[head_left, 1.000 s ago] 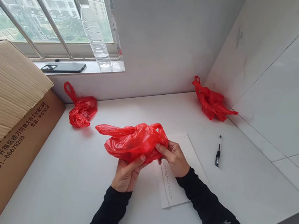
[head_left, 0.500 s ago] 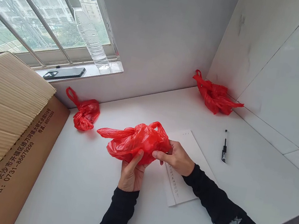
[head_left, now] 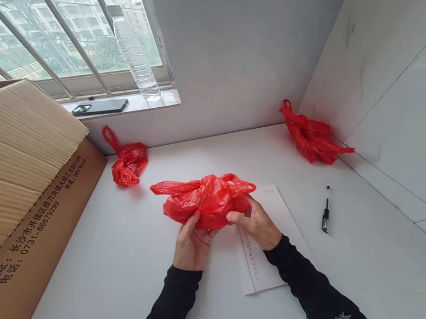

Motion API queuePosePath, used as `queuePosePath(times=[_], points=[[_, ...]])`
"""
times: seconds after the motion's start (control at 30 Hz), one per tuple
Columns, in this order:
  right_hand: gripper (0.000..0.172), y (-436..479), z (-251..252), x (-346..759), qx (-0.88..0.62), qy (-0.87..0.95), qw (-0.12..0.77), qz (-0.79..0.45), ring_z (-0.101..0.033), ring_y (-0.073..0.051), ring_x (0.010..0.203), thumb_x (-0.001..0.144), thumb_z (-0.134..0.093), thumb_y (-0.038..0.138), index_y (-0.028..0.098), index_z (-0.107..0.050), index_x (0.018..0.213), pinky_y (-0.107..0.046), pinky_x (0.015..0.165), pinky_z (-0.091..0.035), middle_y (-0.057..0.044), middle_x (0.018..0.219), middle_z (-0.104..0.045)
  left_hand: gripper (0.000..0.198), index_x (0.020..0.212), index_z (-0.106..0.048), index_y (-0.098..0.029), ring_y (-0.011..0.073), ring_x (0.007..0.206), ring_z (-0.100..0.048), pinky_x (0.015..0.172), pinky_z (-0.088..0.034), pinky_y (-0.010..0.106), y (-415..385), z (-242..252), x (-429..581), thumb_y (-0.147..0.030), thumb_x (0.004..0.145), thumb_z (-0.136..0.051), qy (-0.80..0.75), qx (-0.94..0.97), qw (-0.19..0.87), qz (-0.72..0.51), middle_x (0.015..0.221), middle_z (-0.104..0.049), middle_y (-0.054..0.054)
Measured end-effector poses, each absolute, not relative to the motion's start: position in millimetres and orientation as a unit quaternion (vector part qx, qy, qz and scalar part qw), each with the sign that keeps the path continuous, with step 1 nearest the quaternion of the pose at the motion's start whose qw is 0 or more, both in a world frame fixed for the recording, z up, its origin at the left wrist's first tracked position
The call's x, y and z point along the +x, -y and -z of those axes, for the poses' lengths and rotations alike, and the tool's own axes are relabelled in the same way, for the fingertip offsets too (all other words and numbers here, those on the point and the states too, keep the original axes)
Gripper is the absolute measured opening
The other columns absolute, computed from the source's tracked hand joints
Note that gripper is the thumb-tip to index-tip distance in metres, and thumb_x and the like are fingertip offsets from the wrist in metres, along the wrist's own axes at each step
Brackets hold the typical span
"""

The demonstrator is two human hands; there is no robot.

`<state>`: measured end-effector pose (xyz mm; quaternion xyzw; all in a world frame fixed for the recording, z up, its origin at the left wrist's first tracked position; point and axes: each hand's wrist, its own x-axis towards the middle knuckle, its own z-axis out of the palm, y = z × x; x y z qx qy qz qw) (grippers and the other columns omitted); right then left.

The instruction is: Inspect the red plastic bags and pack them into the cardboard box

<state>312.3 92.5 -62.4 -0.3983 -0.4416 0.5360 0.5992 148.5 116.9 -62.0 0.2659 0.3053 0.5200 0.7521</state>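
A crumpled red plastic bag is held in both hands above the white table, its contents hidden. My left hand supports it from below, with the thumb pressed on its near side. My right hand grips the bag's right end between thumb and fingers. One twisted handle of the bag sticks out to the left, and a loop shows at its upper right. Partly beneath my right hand and forearm lies a white notepad with a column of handwriting.
An open cardboard box stands at the left. Red bags lie at the back left and back right. A pen rests right of the notepad. On the windowsill are a phone and a water bottle.
The view has shifted slightly, so most things appear a little further right. The held bag has tilted and its upper-right loop now points more to the right. Both hands still hold it.
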Motion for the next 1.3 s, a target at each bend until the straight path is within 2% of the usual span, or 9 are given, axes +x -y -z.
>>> queuePosePath(times=[0.17, 0.33, 0.43, 0.53, 0.7, 0.87, 1.03, 1.2, 1.3], points=[[0.043, -89.8, 59.7, 309.7, -0.389, 0.497, 0.581, -0.514, -0.063, -0.024, 0.097, 0.077, -0.079, 0.031, 0.022, -0.062, 0.116, -0.04, 0.087, -0.051, -0.004, 0.104, -0.068, 0.044, 0.121, -0.066, -0.025, 0.0265, 0.113, -0.066, 0.091, -0.057, 0.039, -113.6, 69.3, 153.1, -0.022, 0.079, -0.078, -0.31, 0.309, 0.731, -0.523, 0.12, -0.072, 0.006], [0.022, -89.7, 63.3, 308.5, -0.484, 0.547, 0.559, -0.393, -0.06, -0.021, 0.076, 0.078, -0.078, 0.035, 0.02, -0.067, 0.088, -0.035, 0.071, -0.049, -0.002, 0.084, -0.066, 0.048, 0.121, -0.066, -0.025, 0.0232, 0.102, -0.069, 0.083, -0.059, 0.035, -111.2, 75.3, 154.5, -0.018, 0.075, -0.079, -0.31, 0.294, 0.728, -0.536, 0.116, -0.073, 0.006], [0.02, -91.0, 65.9, 310.3, -0.489, 0.526, 0.576, -0.39, -0.058, -0.019, 0.069, 0.082, -0.074, 0.037, 0.02, -0.065, 0.079, -0.033, 0.066, -0.048, 0.0, 0.074, -0.063, 0.045, 0.117, -0.068, -0.024, 0.0208, 0.099, -0.068, 0.083, -0.059, 0.033, -111.6, 75.0, 153.7, -0.017, 0.074, -0.079, -0.309, 0.271, 0.744, -0.527, 0.112, -0.073, 0.004], [0.021, -91.8, 66.6, 312.6, -0.472, 0.488, 0.588, -0.439, -0.059, -0.018, 0.064, 0.082, -0.074, 0.038, 0.019, -0.064, 0.082, -0.032, 0.062, -0.049, 0.001, 0.07, -0.063, 0.05, 0.117, -0.068, -0.026, 0.0212, 0.102, -0.067, 0.088, -0.058, 0.035, -110.7, 70.7, 154.2, -0.011, 0.07, -0.08, -0.303, 0.298, 0.742, -0.518, 0.111, -0.073, 0.003], [0.023, -91.4, 64.4, 314.5, -0.444, 0.477, 0.573, -0.496, -0.056, -0.015, 0.062, 0.081, -0.075, 0.036, 0.019, -0.062, 0.089, -0.029, 0.059, -0.049, 0.002, 0.072, -0.062, 0.052, 0.116, -0.068, -0.025, 0.0272, 0.11, -0.065, 0.09, -0.057, 0.041, -111.9, 69.3, 154.3, -0.016, 0.068, -0.085, -0.313, 0.337, 0.712, -0.531, 0.113, -0.072, 0.006], [0.024, -91.4, 61.9, 314.6, -0.419, 0.497, 0.543, -0.531, -0.055, -0.015, 0.061, 0.076, -0.079, 0.035, 0.018, -0.063, 0.083, -0.028, 0.054, -0.047, 0.001, 0.071, -0.061, 0.038, 0.107, -0.072, -0.02, 0.0239, 0.099, -0.068, 0.085, -0.059, 0.04, -119.2, 77.0, 149.7, -0.022, 0.071, -0.085, -0.341, 0.332, 0.706, -0.524, 0.108, -0.073, 0.007], [0.017, -92.0, 59.9, 315.7, -0.405, 0.522, 0.558, -0.502, -0.053, -0.016, 0.068, 0.079, -0.074, 0.028, 0.019, -0.06, 0.078, -0.031, 0.065, -0.046, 0.002, 0.072, -0.058, 0.032, 0.102, -0.074, -0.017, 0.0218, 0.101, -0.067, 0.091, -0.056, 0.037, -121.0, 79.9, 150.4, -0.021, 0.072, -0.084, -0.334, 0.322, 0.702, -0.54, 0.105, -0.073, 0.008], [0.018, -92.0, 64.0, 316.2, -0.445, 0.501, 0.552, -0.496, -0.044, -0.014, 0.062, 0.08, -0.067, 0.022, 0.02, -0.053, 0.069, -0.029, 0.061, -0.039, 0.005, 0.064, -0.047, 0.052, 0.115, -0.07, -0.025, 0.0223, 0.111, -0.064, 0.096, -0.053, 0.037, -119.6, 79.4, 151.7, -0.012, 0.067, -0.085, -0.305, 0.311, 0.705, -0.559, 0.116, -0.072, 0.005], [0.01, -91.8, 65.0, 314.9, -0.43, 0.503, 0.539, -0.522, -0.048, -0.015, 0.067, 0.078, -0.068, 0.022, 0.019, -0.059, 0.079, -0.029, 0.065, -0.042, 0.003, 0.072, -0.053, 0.053, 0.114, -0.07, -0.026, 0.0231, 0.107, -0.065, 0.094, -0.054, 0.039, -121.1, 79.9, 149.8, -0.011, 0.065, -0.086, -0.307, 0.304, 0.71, -0.556, 0.113, -0.073, 0.004]])
